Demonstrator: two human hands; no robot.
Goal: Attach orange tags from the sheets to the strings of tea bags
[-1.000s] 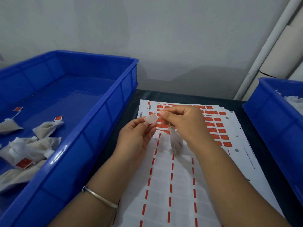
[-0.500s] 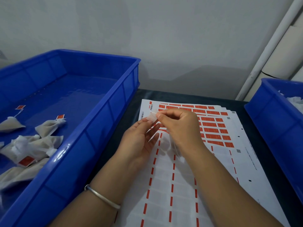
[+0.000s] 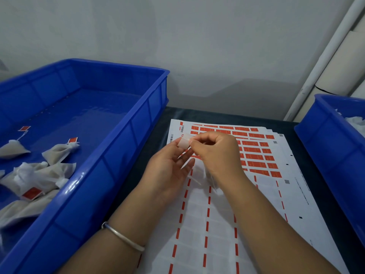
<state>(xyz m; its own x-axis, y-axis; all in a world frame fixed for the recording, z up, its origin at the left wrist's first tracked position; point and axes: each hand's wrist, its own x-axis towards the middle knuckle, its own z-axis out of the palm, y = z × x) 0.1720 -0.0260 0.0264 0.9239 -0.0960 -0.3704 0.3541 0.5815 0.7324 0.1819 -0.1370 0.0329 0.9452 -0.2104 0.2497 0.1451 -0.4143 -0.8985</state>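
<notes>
Hands have moved up a bit. The left hand (image 3: 167,167) and right hand (image 3: 215,153) still pinch one pale tag (image 3: 183,142), not stuck yet.

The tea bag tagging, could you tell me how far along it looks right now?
Done: several tagged tea bags lie in the left blue bin. In hand: the left hand and right hand pinch one tag, pale side showing, above the sheets; a bag seems to hang below the right hand. Left: rows of orange tags remain, and untagged bags seemingly wait in the right bin.
</notes>
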